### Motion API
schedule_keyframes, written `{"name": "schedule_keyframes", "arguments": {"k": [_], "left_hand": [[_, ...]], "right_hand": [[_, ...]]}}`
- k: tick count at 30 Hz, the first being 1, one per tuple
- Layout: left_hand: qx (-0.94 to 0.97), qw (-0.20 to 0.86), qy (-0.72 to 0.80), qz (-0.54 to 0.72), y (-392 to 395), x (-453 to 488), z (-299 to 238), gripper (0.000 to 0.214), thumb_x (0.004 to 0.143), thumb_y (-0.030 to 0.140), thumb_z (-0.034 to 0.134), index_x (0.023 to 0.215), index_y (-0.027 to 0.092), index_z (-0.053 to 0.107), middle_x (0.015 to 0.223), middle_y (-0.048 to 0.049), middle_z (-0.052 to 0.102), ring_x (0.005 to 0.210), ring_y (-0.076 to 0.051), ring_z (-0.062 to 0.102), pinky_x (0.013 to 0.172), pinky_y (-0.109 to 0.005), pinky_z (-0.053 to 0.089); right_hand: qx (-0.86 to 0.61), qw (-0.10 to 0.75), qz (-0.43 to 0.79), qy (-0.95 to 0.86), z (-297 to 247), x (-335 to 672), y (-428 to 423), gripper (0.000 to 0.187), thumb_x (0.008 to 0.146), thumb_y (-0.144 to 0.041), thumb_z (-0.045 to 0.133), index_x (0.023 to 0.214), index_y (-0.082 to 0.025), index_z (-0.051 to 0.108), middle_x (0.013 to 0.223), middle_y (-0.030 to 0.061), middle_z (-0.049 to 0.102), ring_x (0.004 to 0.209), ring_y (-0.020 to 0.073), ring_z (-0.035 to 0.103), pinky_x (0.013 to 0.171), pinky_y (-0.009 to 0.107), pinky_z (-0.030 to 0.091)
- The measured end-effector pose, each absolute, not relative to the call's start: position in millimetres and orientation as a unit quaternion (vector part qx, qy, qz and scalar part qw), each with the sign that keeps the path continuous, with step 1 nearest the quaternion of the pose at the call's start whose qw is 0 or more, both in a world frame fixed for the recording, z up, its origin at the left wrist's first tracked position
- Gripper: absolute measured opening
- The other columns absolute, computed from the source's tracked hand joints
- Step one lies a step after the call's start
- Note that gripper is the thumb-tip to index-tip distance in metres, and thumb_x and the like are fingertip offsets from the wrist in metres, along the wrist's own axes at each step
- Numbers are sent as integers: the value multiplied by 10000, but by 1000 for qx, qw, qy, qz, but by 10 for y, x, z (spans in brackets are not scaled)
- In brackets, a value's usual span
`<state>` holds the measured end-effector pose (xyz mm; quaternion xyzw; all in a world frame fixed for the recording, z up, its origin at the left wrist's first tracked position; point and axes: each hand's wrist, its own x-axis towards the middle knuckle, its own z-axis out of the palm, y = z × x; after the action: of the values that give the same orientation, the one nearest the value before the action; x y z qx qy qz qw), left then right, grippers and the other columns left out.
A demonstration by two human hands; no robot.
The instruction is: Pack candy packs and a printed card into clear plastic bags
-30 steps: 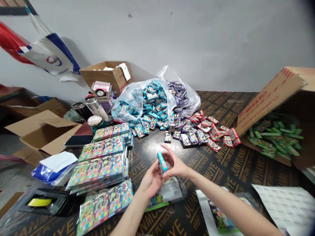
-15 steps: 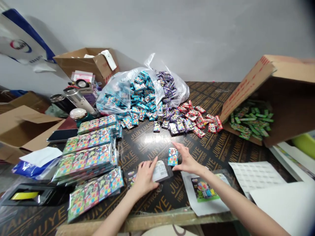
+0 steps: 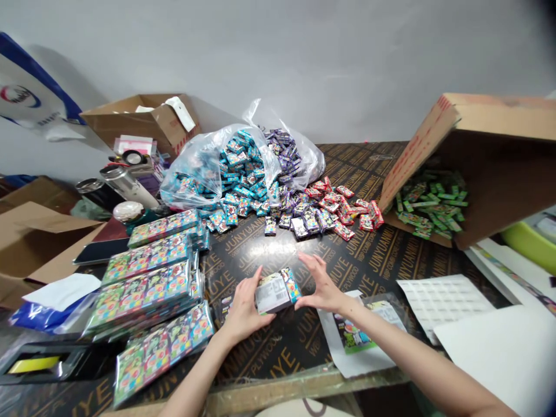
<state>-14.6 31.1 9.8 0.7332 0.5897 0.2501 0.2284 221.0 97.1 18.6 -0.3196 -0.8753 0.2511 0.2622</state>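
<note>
My left hand point(image 3: 247, 304) is closed around the left side of a flat pack with a pale printed label point(image 3: 271, 293), thumb along its lower edge. At the pack's right end sits a small blue candy packet point(image 3: 292, 284) with a colourful print. My right hand point(image 3: 320, 286) curves round that packet's right end, thumb at its lower corner and fingertips near its top. The fingers on the far side of the labelled pack are partly hidden. Below my right forearm lies a printed black-and-green pouch point(image 3: 354, 336) on a white sheet.
Stacked multi-packs point(image 3: 143, 289) stand at the left. Behind are plastic bags of blue packets point(image 3: 243, 168) and purple packets point(image 3: 284, 153), with loose red packets point(image 3: 343, 202) alongside. A tilted carton point(image 3: 486, 191) holds green packets point(image 3: 434, 202). White sheets point(image 3: 447, 295) lie right; flasks point(image 3: 130, 185) stand back left.
My right hand has brought the blue packet left against the labelled pack. My left hand has gone from lying over that pack to gripping its left side, and the pack now looks tilted up.
</note>
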Motion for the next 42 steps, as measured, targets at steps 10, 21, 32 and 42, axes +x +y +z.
{"name": "schedule_keyframes", "arguments": {"k": [10,21,32,42], "left_hand": [[759,221,584,186,318,-79,-56,991,534,245,665,1379,223,147,1184,-92,489,1090,-265,430,975,-443,270],[487,486,600,408,523,-33,194,478,717,432,575,1106,156,554,1043,-92,603,950,-209,552,842,-332,405],[438,618,534,376,525,224,163,412,715,480,553,815,93,650,747,-82,651,681,-180,585,672,-300,435],[770,186,583,181,313,4,-104,1048,543,308,673,1389,203,64,1178,-92,499,1088,-263,452,1010,-487,215]], "right_hand": [[-417,151,50,-895,256,1979,2023,686,712,-216,592,1336,-211,305,1372,136,345,1297,313,202,1020,519,25],[-265,196,412,-850,392,1926,1970,406,816,-256,508,1209,-205,422,991,40,561,858,164,538,780,313,435],[-274,240,305,-880,428,2133,1120,812,566,-278,697,1290,-235,331,1220,89,451,1132,270,397,977,426,259],[-340,194,252,-885,142,2371,1011,810,568,-329,719,1277,-208,348,1172,104,501,1071,272,442,923,424,260]]}}
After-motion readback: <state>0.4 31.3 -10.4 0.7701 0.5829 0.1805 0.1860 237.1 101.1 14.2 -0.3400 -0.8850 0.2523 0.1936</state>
